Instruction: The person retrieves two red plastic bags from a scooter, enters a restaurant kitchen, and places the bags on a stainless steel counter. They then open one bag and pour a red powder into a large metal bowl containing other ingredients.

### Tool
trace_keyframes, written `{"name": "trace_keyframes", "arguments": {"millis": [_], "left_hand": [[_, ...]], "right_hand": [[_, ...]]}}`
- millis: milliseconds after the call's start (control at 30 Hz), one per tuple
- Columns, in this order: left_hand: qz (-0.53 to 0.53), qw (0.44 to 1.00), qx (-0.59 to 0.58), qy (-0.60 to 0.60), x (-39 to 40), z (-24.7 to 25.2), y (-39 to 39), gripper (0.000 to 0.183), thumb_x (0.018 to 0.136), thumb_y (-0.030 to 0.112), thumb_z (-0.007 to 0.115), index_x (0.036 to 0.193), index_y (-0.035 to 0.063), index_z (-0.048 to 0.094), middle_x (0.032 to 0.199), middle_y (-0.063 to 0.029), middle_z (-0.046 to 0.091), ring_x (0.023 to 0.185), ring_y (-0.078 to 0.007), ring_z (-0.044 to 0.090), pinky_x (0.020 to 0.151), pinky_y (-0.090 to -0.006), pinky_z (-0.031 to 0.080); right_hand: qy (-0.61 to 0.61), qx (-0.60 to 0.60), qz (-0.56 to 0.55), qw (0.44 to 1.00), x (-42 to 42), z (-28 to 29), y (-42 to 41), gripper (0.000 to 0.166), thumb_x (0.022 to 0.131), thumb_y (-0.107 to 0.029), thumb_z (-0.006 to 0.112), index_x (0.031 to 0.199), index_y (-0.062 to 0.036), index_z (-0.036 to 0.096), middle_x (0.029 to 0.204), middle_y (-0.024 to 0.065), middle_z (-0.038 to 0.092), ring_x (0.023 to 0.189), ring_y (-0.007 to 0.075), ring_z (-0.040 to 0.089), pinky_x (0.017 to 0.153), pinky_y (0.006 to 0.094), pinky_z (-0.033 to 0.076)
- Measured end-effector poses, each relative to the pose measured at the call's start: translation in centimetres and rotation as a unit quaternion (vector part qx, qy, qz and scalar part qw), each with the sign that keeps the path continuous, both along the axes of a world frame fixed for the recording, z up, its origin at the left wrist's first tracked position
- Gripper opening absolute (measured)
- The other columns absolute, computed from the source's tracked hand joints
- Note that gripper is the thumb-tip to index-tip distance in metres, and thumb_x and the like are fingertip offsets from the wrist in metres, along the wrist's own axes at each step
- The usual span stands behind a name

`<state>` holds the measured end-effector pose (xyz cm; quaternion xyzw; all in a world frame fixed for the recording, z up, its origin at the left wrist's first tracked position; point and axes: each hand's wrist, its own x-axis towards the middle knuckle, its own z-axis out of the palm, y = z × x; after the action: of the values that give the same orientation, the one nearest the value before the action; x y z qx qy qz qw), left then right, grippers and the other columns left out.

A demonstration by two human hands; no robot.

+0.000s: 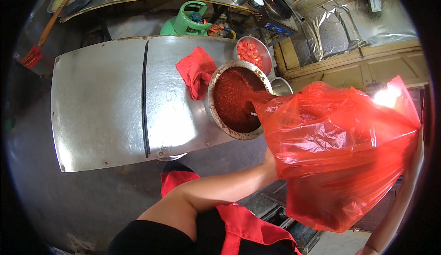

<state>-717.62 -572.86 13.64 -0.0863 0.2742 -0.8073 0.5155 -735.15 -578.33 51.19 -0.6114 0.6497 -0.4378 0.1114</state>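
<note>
A large red plastic bag [330,138] is tilted over a metal pot [213,110], and dark red chunky sauce [231,96] pours from its mouth into the pot. My left hand [271,158] is under the bag near its mouth, mostly hidden by the plastic. At the far right my right hand [418,141] is at the bag's raised end, its fingers mostly hidden. A thin light-coloured handle or stick shows in the sauce. Against the pot's left side lies a crumpled red cloth [196,70].
The pot stands on a steel table [100,103] with a dark groove. Behind it are a bowl of chopped red pieces [250,53] and a smaller metal bowl [280,86]. A green gas cylinder [184,22] stands beyond the table. A wok [277,5] is at the back right.
</note>
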Motion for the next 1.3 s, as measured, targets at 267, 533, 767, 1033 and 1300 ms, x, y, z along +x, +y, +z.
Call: {"name": "trace_keyframes", "arguments": {"millis": [267, 533, 767, 1033, 1300], "left_hand": [[0.072, 0.976, -0.200, -0.056, -1.3, -1.2, -0.2, 0.014, 0.081, 0.010, 0.043, 0.087, 0.0027, 0.053, 0.086, -0.0092, 0.055, 0.075, -0.0205, 0.054, 0.066, -0.0333, 0.048], [0.000, 0.986, -0.167, -0.006, -2.1, -1.5, -0.9, 0.014, 0.081, 0.011, 0.043, 0.086, 0.0022, 0.053, 0.084, -0.0102, 0.055, 0.073, -0.0207, 0.054, 0.064, -0.0329, 0.048], [0.030, 0.985, -0.167, 0.015, -2.1, -0.8, -0.8, 0.017, 0.082, 0.014, 0.041, 0.089, 0.0022, 0.052, 0.087, -0.0093, 0.055, 0.074, -0.0191, 0.055, 0.066, -0.0306, 0.048], [0.024, 0.993, -0.110, -0.037, -1.7, -2.2, -0.7, 0.029, 0.083, 0.025, 0.038, 0.100, 0.0026, 0.047, 0.099, -0.0105, 0.052, 0.086, -0.0214, 0.053, 0.076, -0.0351, 0.044], [-0.006, 0.981, 0.091, -0.169, -1.2, -5.5, -1.1, 0.032, 0.084, 0.028, 0.033, 0.101, 0.0045, 0.047, 0.100, -0.0074, 0.052, 0.088, -0.0197, 0.050, 0.079, -0.0327, 0.040]], "right_hand": [[-0.056, 0.024, 0.017, 0.998, 4.5, -3.2, -1.7, 0.024, 0.083, -0.029, 0.046, 0.089, -0.0070, 0.054, 0.066, -0.0070, 0.042, 0.054, 0.0019, 0.034, 0.046, 0.0161, 0.026], [-0.069, -0.020, -0.014, 0.997, 6.9, -5.1, -1.1, 0.027, 0.083, -0.030, 0.046, 0.090, -0.0056, 0.054, 0.068, -0.0065, 0.046, 0.055, 0.0011, 0.038, 0.048, 0.0143, 0.030], [-0.049, -0.006, -0.039, 0.998, 4.4, -4.6, -0.4, 0.027, 0.081, -0.033, 0.048, 0.084, -0.0075, 0.055, 0.064, -0.0065, 0.045, 0.051, 0.0018, 0.037, 0.044, 0.0159, 0.029], [-0.034, -0.035, -0.076, 0.996, 4.3, -5.1, 1.4, 0.025, 0.080, -0.035, 0.049, 0.068, -0.0133, 0.051, 0.053, -0.0095, 0.033, 0.043, 0.0008, 0.027, 0.038, 0.0166, 0.019], [-0.028, -0.021, -0.034, 0.999, 3.0, -3.3, 2.6, 0.026, 0.082, -0.033, 0.046, 0.083, -0.0085, 0.054, 0.061, -0.0075, 0.039, 0.050, 0.0016, 0.033, 0.044, 0.0154, 0.025]]}}
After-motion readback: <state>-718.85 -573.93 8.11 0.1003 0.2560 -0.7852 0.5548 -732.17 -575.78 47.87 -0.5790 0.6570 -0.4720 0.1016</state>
